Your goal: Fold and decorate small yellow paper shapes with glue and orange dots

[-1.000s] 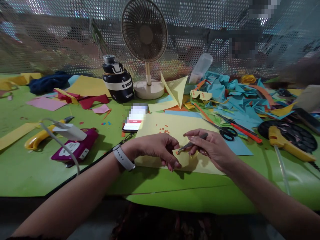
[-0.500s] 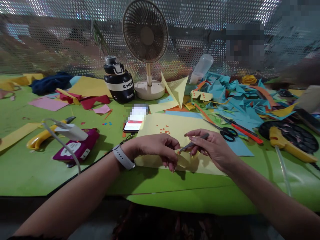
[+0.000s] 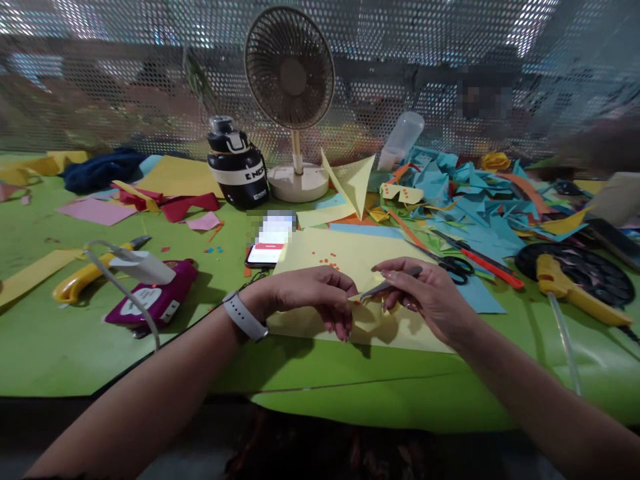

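Note:
In my right hand (image 3: 425, 293), slim grey tweezers (image 3: 383, 289) are pinched, their tips pointing left at my left fingertips. My left hand (image 3: 317, 297), bent at the wrist with the fingers curled, pinches a small piece of yellow paper (image 3: 355, 299); most of it blends with what lies behind. A tiny orange spot shows by the tweezer tips. Both hands are above a large pale yellow sheet (image 3: 305, 257). Several small orange paper dots (image 3: 329, 260) lie on that sheet, beyond my left hand.
A phone (image 3: 270, 243), a black bottle (image 3: 239, 167) and a fan (image 3: 299, 183) stand or lie beyond the sheet. Rightward are scissors (image 3: 456, 268), a red cutter (image 3: 493, 267), a yellow glue gun (image 3: 575, 293) and heaped blue paper scraps (image 3: 450, 180). A purple power adapter (image 3: 150, 300) sits left.
The tweezers and both hands keep nearly the same place, with only slight finger movement at the tips. The whole view has shifted down slightly.

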Demonstrator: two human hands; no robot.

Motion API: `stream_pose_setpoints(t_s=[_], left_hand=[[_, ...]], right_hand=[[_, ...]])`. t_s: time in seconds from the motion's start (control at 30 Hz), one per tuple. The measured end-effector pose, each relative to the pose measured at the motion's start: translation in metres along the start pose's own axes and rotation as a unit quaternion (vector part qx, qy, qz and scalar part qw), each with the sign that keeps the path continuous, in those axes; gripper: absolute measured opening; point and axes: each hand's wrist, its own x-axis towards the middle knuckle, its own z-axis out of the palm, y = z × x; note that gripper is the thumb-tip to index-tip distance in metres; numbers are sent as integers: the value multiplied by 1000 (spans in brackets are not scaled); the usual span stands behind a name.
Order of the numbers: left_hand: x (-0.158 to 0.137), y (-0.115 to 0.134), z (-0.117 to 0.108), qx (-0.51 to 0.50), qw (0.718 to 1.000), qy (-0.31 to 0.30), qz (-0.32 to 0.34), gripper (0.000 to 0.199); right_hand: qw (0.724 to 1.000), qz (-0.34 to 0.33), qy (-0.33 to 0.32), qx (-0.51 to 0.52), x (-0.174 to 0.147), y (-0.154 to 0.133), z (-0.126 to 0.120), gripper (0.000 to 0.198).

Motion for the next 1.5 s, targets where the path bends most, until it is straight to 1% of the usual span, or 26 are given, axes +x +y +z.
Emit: stream_pose_setpoints(t_s=[0.13, 0.2, 0.3, 0.37, 0.47, 0.57, 0.67, 0.73, 0.87, 0.93, 1.03, 1.13, 1.3, 1.37, 1.5], left_hand=[[-1, 0, 0, -9, 1000, 9, 17, 7], [-2, 1, 1, -9, 1000, 19, 20, 13], [-1, 4, 3, 11, 999, 40, 11, 33], [0, 5, 6, 28, 998, 60, 11, 39], [1, 5, 8, 38, 996, 81, 22, 35], [2, 3, 9, 42, 996, 76, 28, 31], [3, 1, 8, 58, 996, 62, 31, 31], [3, -1, 7, 71, 995, 54, 34, 31], [2, -2, 6, 103, 993, 48, 41, 32], [2, -1, 7, 121, 990, 51, 47, 33], [1, 1, 8, 138, 987, 64, 53, 35], [-2, 5, 11, 134, 987, 72, 49, 37], [-3, 7, 11, 70, 991, 106, 50, 49], [-1, 5, 10, 70, 990, 111, 57, 45], [5, -1, 10, 92, 986, 123, 72, 35]], right_hand=[[1000, -4, 20, 4, 0, -2, -2, 26], [999, -16, 30, 7, 0, -2, -4, 24], [996, -64, 58, 27, 1, -2, -6, 26], [991, -106, 77, 21, 2, -2, -7, 30], [979, -171, 94, -61, 2, -1, -7, 31], [962, -215, 72, -155, 2, 1, -6, 28], [957, -214, 27, -195, 2, 3, -6, 24], [953, -210, 13, -220, 1, 4, -6, 23], [923, -234, 30, -304, 1, 5, -7, 24], [914, -240, 29, -326, 1, 4, -8, 23], [920, -231, 19, -315, 3, 5, -10, 23], [928, -231, 27, -290, 5, 6, -11, 23], [939, -233, 53, -247, 6, 6, -12, 24], [937, -238, 65, -249, 6, 6, -12, 22], [924, -255, 84, -274, 4, 8, -11, 21]])
